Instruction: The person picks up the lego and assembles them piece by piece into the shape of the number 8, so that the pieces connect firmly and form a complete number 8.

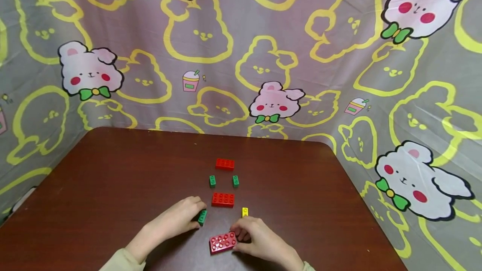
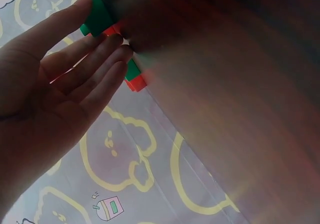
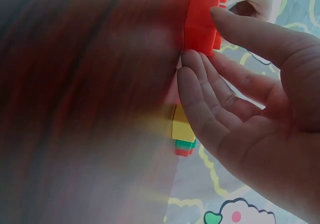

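My left hand [image 1: 183,216] pinches a small green brick [image 1: 202,217] between thumb and fingers, low at the table. In the left wrist view the thumb lies against that green brick [image 2: 99,15]. To the right, my right hand [image 1: 260,237] holds the right end of a red eight-stud brick [image 1: 223,243], its studs facing up. The right wrist view has the thumb on one side of this red brick [image 3: 201,21] and fingertips by its end. A small yellow brick [image 1: 245,212], partly hidden, stands just beyond the right hand.
Beyond the hands a red brick [image 1: 223,200] lies on the brown table [image 1: 301,187]. Farther back are a left green brick [image 1: 212,181], a right green brick [image 1: 235,181] and another red brick [image 1: 224,164]. A patterned curtain [image 1: 222,70] surrounds the table's back and sides.
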The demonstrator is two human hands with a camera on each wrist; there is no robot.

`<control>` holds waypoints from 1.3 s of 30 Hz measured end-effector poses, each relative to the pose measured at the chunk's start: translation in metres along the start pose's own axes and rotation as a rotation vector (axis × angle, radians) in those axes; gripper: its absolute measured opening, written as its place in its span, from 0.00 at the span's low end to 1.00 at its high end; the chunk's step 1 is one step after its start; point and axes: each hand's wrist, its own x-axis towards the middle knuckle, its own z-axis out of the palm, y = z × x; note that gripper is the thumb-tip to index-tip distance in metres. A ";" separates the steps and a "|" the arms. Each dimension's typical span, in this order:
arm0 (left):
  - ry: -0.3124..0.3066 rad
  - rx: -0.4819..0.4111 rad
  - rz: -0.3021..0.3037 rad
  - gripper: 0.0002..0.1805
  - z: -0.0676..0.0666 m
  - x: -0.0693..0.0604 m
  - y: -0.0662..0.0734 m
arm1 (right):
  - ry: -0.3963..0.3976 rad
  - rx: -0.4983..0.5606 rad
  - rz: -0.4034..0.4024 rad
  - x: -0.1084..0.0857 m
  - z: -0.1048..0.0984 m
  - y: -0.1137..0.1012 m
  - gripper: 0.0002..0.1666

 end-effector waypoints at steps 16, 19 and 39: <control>0.036 0.031 0.035 0.14 -0.003 0.001 0.000 | -0.016 0.013 0.089 0.004 0.000 -0.005 0.14; 0.041 0.030 0.036 0.14 -0.002 0.000 0.000 | -0.012 0.012 0.087 0.003 0.000 -0.005 0.14; -0.002 -0.063 -0.024 0.15 -0.010 -0.008 0.012 | -0.006 0.018 0.132 0.000 0.000 -0.007 0.14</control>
